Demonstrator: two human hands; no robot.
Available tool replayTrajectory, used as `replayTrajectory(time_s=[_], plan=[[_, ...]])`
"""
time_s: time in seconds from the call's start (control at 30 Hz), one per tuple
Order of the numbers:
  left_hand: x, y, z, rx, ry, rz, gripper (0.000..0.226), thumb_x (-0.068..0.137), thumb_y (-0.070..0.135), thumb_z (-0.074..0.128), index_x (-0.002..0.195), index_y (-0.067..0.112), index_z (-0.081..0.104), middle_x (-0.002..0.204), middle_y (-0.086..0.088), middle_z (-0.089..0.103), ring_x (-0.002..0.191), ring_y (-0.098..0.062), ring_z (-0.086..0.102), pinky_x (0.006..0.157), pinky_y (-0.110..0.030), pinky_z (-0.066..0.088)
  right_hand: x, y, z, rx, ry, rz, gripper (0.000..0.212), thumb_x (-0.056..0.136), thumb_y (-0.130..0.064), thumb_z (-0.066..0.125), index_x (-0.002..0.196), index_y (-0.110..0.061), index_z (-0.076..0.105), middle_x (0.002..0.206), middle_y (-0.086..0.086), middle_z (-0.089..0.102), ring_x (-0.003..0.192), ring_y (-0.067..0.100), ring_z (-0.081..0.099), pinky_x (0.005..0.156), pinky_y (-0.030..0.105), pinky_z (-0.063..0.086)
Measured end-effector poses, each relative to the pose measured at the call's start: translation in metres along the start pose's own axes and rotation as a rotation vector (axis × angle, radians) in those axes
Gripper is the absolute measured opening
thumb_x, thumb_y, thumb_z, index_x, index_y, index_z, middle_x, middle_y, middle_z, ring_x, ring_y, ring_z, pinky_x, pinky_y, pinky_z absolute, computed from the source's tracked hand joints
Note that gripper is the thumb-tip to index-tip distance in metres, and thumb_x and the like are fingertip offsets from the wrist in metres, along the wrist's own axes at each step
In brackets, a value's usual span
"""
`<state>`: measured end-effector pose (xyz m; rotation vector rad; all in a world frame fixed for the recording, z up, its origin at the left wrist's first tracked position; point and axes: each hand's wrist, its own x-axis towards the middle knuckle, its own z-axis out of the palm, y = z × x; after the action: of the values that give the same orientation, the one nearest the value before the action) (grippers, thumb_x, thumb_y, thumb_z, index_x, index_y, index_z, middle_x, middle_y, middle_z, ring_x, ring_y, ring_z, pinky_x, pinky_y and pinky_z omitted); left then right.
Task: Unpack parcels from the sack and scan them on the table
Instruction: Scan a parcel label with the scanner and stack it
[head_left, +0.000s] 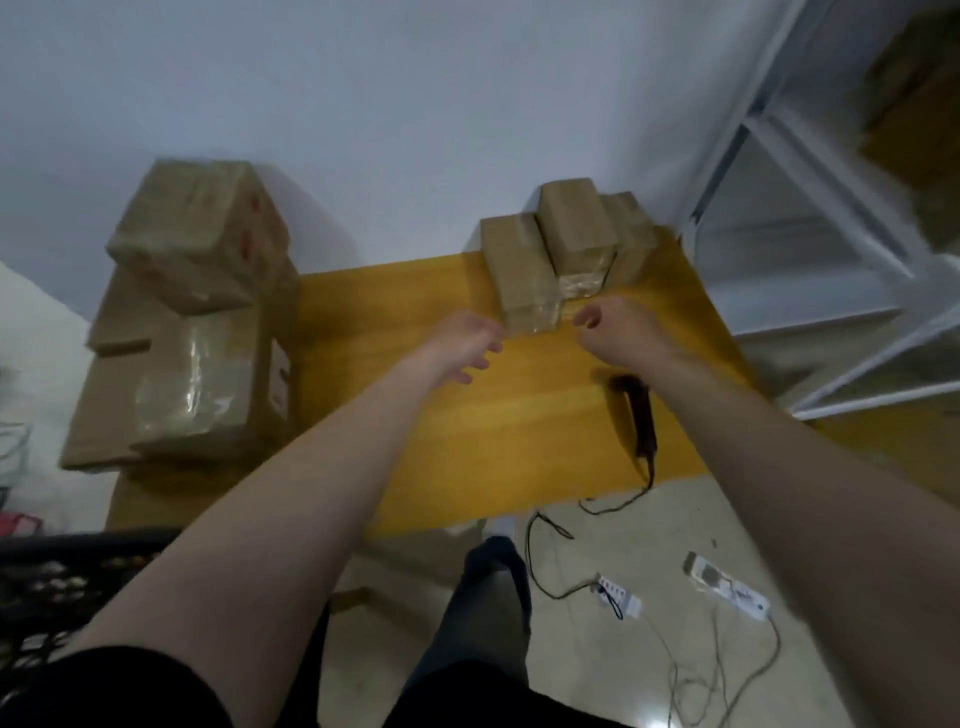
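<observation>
Three small brown taped parcels (524, 275) stand together at the far side of the yellow table (467, 431). My left hand (465, 343) hovers just in front of the nearest parcel, fingers loosely spread and holding nothing. My right hand (610, 330) is to the right of that parcel, fingers loosely curled, also holding nothing. A black corded scanner (639, 415) lies on the table under my right forearm. The picture is blurred by motion. No sack is clearly recognisable.
Larger cardboard boxes (197, 322) are stacked on the table's left end. A white metal shelf (831, 249) stands at the right. Cables and power strips (727, 584) lie on the floor. A black mesh basket (67, 577) sits at the lower left.
</observation>
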<state>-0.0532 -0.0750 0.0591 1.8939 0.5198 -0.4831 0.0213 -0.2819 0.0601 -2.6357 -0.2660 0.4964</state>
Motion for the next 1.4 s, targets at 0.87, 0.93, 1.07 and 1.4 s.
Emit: replayTrajectory(time_s=[0.87,0.93,1.07,1.4], plan=[[0.333,0.065,-0.017,0.373,-0.282,-0.174,0.032,0.11,0.022,0.042,0.136,0.011,0.058,0.12,-0.011,0.059,0.098,-0.028,0.059,0.075,-0.037,0.047,0.335,0.002,0.014,-0.363,0.033,0.467,0.097,0.072,-0.057,0.073,0.144,-0.011,0.028,0.147,0.025,0.036,0.138,0.047,0.029,0.113,0.055,0.024],[0.333,0.063,-0.019,0.264,-0.269,-0.167,0.024,0.111,0.029,0.042,0.122,0.016,0.059,0.113,-0.008,0.059,0.095,-0.029,0.057,0.076,-0.036,0.043,0.334,0.003,0.01,-0.296,0.036,0.504,0.111,0.066,-0.064,0.073,0.149,-0.009,0.025,0.149,0.025,0.036,0.138,0.047,0.03,0.112,0.055,0.026],[0.326,0.067,-0.029,-0.176,-0.011,-0.211,0.035,0.109,0.04,0.043,0.13,0.017,0.058,0.123,-0.003,0.064,0.108,-0.028,0.061,0.093,-0.043,0.051,0.32,0.005,-0.002,0.131,0.123,0.5,0.097,0.056,-0.073,0.067,0.134,-0.021,0.043,0.132,0.008,0.052,0.126,0.035,0.044,0.1,0.049,0.034],[0.291,0.072,-0.03,-0.541,-0.188,-0.249,0.041,0.101,0.055,0.057,0.13,0.027,0.066,0.127,0.008,0.069,0.116,-0.018,0.065,0.085,-0.04,0.055,0.263,0.02,-0.019,0.771,-0.138,0.267,0.028,0.088,-0.041,0.064,0.113,-0.031,0.057,0.114,-0.006,0.058,0.102,0.013,0.059,0.073,0.03,0.046]])
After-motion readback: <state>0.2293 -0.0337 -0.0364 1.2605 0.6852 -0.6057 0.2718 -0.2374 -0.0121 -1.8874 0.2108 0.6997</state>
